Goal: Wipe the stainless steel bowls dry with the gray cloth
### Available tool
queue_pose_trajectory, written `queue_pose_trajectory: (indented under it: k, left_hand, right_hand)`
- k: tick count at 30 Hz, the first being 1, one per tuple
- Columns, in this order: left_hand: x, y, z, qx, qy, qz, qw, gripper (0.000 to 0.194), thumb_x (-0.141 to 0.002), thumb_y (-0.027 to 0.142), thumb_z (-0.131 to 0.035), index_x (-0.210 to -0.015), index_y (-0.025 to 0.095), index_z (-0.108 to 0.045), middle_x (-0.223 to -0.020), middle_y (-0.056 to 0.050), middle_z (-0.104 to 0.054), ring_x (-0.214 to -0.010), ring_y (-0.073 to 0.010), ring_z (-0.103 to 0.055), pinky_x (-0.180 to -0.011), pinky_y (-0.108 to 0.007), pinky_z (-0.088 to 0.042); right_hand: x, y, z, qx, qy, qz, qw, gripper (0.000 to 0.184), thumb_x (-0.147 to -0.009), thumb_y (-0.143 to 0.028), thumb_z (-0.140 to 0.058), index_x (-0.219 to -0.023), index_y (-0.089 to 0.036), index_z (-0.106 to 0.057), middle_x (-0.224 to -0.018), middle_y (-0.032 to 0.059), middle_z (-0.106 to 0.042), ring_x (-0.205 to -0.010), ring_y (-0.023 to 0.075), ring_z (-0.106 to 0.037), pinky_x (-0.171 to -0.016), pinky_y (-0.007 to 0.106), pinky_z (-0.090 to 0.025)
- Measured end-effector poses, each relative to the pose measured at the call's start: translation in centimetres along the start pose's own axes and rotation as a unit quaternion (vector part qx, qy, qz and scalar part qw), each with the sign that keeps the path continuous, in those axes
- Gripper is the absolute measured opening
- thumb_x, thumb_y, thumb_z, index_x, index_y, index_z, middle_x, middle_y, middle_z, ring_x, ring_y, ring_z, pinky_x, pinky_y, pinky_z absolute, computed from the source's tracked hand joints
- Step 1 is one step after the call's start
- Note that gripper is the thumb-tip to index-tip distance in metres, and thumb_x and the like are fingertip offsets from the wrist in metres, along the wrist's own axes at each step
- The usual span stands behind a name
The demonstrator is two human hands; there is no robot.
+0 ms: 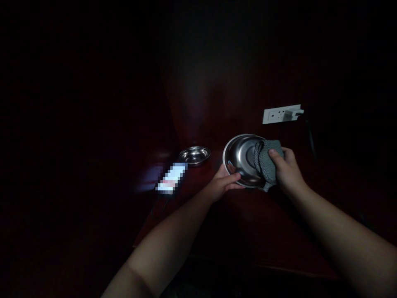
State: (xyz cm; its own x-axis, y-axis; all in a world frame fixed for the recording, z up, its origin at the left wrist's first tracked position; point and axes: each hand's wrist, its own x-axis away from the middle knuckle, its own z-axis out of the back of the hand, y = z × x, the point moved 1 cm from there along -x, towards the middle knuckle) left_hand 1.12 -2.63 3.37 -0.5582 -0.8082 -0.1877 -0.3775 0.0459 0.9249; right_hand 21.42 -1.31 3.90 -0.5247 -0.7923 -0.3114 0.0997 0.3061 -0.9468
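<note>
A shiny metal bowl [240, 157] is tilted toward me above the dark red table. My left hand [223, 182] grips its lower left rim, thumb on the inside and fingers underneath. In my right hand [288, 167] is a folded grey-green cloth [271, 159] with a dark checked edge, pinched under the thumb. The cloth lies over the bowl's right rim and covers part of its inside. The right hand's fingers behind the cloth are partly hidden.
A second metal bowl [194, 155] stands on the table [248, 231], left of my hands. Beside it a lit phone [171, 179] with a blurred screen is propped up, a cable below it. A white wall socket [281, 114] with a plugged-in charger and cord is at the right. The surroundings are very dark.
</note>
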Motion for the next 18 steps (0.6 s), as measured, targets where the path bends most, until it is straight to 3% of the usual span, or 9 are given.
queue_pose_trajectory:
  k: [9, 18]
  left_hand:
    - [-0.10, 0.10, -0.10, 0.003, 0.021, -0.011, 1.000, 0.061, -0.065, 0.036, -0.073, -0.116, 0.022, -0.043, -0.110, -0.009, -0.057, -0.095, -0.0257, -0.061, -0.085, -0.051, -0.048]
    - [-0.40, 0.32, 0.22, 0.036, 0.069, -0.021, 0.997, 0.057, -0.065, 0.035, -0.073, -0.114, 0.020, -0.048, -0.101, -0.006, -0.060, -0.087, -0.0218, -0.063, -0.077, -0.038, -0.051]
  right_hand:
    - [-0.16, 0.44, 0.20, 0.047, -0.035, 0.040, 0.997, 0.052, -0.068, -0.061, -0.063, -0.105, -0.027, -0.050, -0.105, 0.0068, -0.061, -0.101, 0.0303, -0.059, -0.091, 0.052, -0.045]
    - [0.04, 0.26, 0.19, 0.057, -0.064, 0.076, 0.993, 0.050, -0.068, -0.060, -0.064, -0.105, -0.028, -0.053, -0.103, 0.0073, -0.060, -0.104, 0.0313, -0.056, -0.092, 0.053, -0.044]
